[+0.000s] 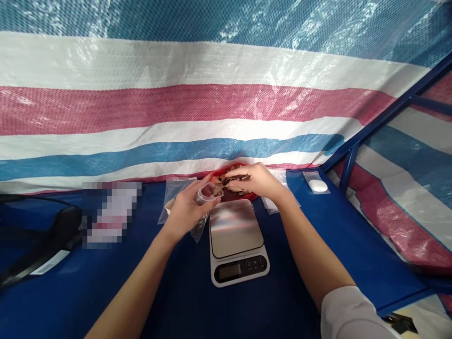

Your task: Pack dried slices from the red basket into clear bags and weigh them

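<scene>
Nearest the lens: pale sleeve on right forearm, bare left forearm opposite, both reaching over blue worktop. Between forearms, kitchen scale, steel platform bare, display toward camera. Left hand closed on mouth of small clear bag, held just above scale's far left corner. Right hand pinched on brown dried pieces, fingertips just beside bag's opening, over red bowl at worktop's far edge. More clear bags flat behind left hand. Small white object in packet, far right. Dark device on left, near a blurred-out patch. Striped tarp behind.
</scene>
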`<state>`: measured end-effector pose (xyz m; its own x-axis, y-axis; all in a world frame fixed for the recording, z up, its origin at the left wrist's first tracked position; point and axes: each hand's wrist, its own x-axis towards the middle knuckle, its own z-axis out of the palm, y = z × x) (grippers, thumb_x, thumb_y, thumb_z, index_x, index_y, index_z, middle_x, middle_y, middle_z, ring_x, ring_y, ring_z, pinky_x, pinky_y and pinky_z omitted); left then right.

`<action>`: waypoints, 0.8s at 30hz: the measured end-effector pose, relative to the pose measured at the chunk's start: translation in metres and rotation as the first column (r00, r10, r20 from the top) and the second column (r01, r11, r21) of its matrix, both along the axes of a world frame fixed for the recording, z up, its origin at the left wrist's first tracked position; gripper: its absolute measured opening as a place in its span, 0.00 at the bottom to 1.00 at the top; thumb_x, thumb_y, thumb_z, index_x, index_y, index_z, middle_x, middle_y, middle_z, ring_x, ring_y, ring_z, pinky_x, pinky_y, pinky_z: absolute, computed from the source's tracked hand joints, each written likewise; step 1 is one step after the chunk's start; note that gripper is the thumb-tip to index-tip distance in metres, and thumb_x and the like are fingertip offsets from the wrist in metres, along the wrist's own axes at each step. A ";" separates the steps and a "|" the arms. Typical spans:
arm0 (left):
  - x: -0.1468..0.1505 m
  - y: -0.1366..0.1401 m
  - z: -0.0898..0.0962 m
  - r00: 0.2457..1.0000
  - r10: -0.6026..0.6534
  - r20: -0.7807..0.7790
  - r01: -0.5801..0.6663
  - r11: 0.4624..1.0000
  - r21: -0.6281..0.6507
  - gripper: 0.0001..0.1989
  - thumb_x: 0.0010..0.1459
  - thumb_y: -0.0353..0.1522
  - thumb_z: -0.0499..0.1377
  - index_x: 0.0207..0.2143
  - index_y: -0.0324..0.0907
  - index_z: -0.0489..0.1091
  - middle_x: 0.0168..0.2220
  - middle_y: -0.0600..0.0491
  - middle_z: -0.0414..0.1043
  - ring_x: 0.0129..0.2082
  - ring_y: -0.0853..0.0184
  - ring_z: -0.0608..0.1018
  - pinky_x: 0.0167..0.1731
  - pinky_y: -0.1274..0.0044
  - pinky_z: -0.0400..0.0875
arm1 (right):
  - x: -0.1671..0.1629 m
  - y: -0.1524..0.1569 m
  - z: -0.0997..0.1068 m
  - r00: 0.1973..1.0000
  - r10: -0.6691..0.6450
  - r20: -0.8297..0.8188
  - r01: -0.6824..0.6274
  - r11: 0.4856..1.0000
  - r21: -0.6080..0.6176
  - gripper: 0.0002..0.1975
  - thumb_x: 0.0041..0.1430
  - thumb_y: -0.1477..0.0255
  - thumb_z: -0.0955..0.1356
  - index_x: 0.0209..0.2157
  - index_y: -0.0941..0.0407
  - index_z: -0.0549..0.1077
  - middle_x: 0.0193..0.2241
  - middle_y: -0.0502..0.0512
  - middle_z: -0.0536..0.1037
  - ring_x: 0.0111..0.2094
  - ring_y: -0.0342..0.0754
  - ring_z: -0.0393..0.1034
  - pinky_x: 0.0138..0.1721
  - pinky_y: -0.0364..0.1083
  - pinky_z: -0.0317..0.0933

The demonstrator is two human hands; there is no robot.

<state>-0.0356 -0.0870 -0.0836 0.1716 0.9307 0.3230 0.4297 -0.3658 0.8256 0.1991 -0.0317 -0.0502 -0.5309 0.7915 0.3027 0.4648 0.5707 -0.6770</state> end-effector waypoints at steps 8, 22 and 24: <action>0.008 -0.002 -0.003 0.997 -0.070 -0.019 0.070 0.997 0.039 0.29 0.58 0.43 0.67 0.60 0.43 0.73 0.59 0.44 0.74 0.58 0.52 0.77 0.60 0.62 0.70 | -0.018 -0.020 0.020 0.993 0.111 0.048 -0.111 0.994 0.010 0.10 0.64 0.69 0.70 0.44 0.49 0.84 0.39 0.49 0.84 0.35 0.45 0.76 0.40 0.44 0.68; 0.006 0.000 -0.007 0.999 -0.016 -0.034 0.018 0.998 0.058 0.35 0.56 0.43 0.66 0.64 0.42 0.68 0.57 0.44 0.76 0.55 0.51 0.79 0.56 0.61 0.74 | -0.039 -0.020 -0.001 0.998 0.048 0.049 -0.047 0.998 -0.031 0.07 0.61 0.67 0.72 0.39 0.48 0.84 0.32 0.47 0.83 0.34 0.47 0.75 0.38 0.46 0.65; 0.006 0.000 -0.008 1.000 0.005 -0.019 -0.003 0.998 0.066 0.35 0.56 0.43 0.67 0.64 0.42 0.68 0.56 0.44 0.76 0.55 0.51 0.79 0.55 0.61 0.75 | -0.037 -0.021 0.001 0.996 0.088 0.010 -0.087 0.993 -0.073 0.08 0.63 0.65 0.71 0.41 0.48 0.84 0.33 0.47 0.84 0.34 0.47 0.76 0.38 0.46 0.67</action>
